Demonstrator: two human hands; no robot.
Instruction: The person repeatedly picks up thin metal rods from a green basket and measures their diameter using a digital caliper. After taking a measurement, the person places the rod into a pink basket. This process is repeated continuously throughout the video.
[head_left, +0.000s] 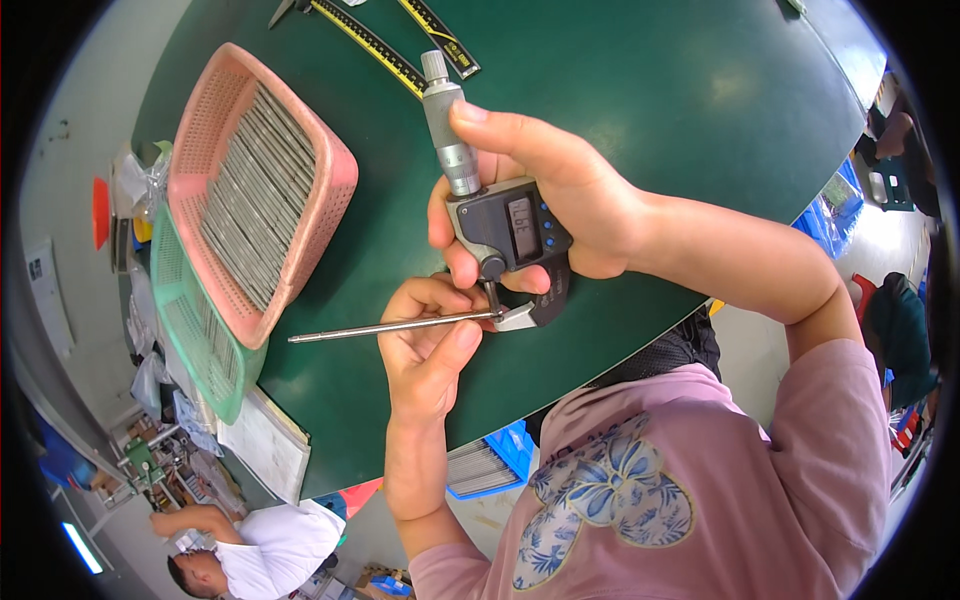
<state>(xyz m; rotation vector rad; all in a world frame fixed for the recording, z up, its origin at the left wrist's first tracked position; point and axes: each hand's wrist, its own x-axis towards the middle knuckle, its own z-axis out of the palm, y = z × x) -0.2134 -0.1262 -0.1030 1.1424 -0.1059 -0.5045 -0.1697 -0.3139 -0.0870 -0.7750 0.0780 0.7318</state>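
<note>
My right hand (590, 205) grips a digital outside micrometer (490, 225) with a grey sleeve, a small display and blue buttons. Its thumb rests on the upper grey sleeve, and the other fingers wrap round the body. In my left hand (418, 375) a thin metal rod (375, 329) is pinched between thumb and fingers, its free end pointing left. The rod's right end sits at the micrometer's measuring gap, next to the anvil; whether both faces touch it I cannot tell.
A pink perforated basket (335, 175) full of similar rods leans on a green basket (232, 395) at the left. Black-and-yellow scaled measuring tools (440, 38) lie at the far edge of the green table (680, 90). Papers (270, 445) and a co-worker (280, 550) are lower left.
</note>
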